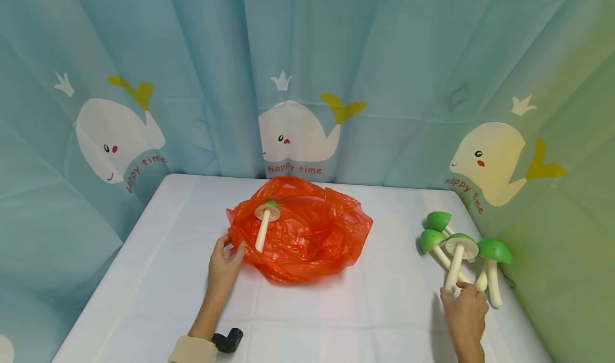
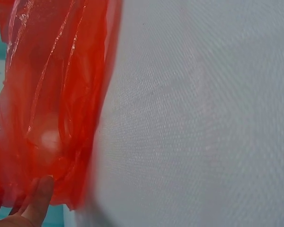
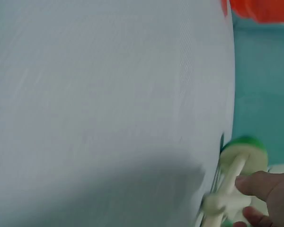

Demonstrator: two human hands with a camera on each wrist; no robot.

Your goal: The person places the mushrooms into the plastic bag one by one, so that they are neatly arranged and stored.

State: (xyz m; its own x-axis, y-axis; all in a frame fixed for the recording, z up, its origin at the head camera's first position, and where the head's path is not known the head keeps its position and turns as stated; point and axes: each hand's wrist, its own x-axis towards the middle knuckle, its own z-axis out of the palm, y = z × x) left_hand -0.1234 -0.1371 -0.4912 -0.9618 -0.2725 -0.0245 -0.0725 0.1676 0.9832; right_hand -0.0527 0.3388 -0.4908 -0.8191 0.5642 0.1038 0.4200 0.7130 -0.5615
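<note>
A red plastic bag [image 1: 307, 256] lies spread with its mouth up on the white table. One toy mushroom [image 1: 263, 227], green-capped with a pale stem, lies inside at its left. My left hand [image 1: 225, 267] holds the bag's left edge; the left wrist view shows the thumb [image 2: 41, 201] against the red film. At the right, my right hand [image 1: 465, 315] pinches the lower stem of another toy mushroom [image 1: 456, 264], its cap tilted up above the others. Several more green-capped mushrooms [image 1: 495, 251] lie around it. The fingertips behind that stem are partly hidden.
A white cloth covers the table [image 1: 384, 320]. Light blue curtains [image 1: 408, 58] with whale prints hang behind it, and a greenish curtain [image 1: 567, 256] borders the right side. A black strap piece [image 1: 228, 340] is at the left wrist.
</note>
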